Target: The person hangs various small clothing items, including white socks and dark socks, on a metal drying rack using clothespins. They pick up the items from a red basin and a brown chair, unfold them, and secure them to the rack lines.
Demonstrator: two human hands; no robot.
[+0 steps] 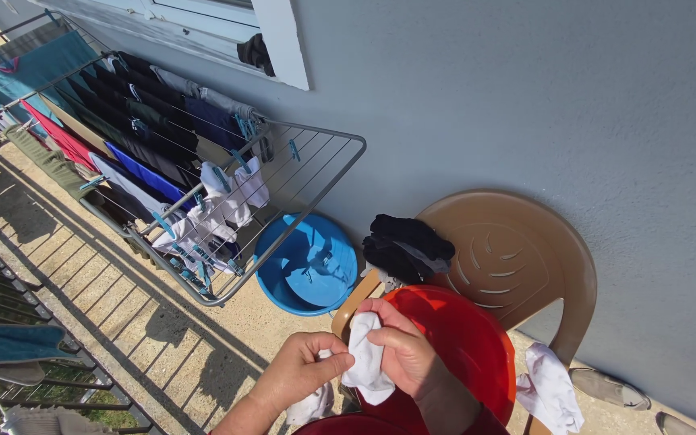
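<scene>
The fingers (340, 364) of the left hand (304, 377) are pinching closed on the edge of a white sock (366, 362), while the right hand (404, 350) is gripping the same sock from above, its fingers curling shut around the bunched fabric; the sock is hanging between the two hands, just in front of the red basin (465, 346). A second white piece (312, 405) is dangling below the left hand, touching it, though how it is being held cannot be told. The red basin is sitting on the seat of a tan plastic chair (525, 258), whose rounded back is leaning close to the grey wall (525, 97). Dark socks (406, 246) are lying piled on the chair's near armrest, and a white cloth (551, 388) is draping over the other armrest. A blue tub (309, 266) is standing on the floor between the chair and the drying rack (203, 185), close to both. The rack's end bars, beside the pegged white socks (231, 197), are showing bare lines. The concrete floor (163, 338) in front of the rack is lying open toward the railing (18, 322). A grey shoe (610, 388) is resting by the wall.
</scene>
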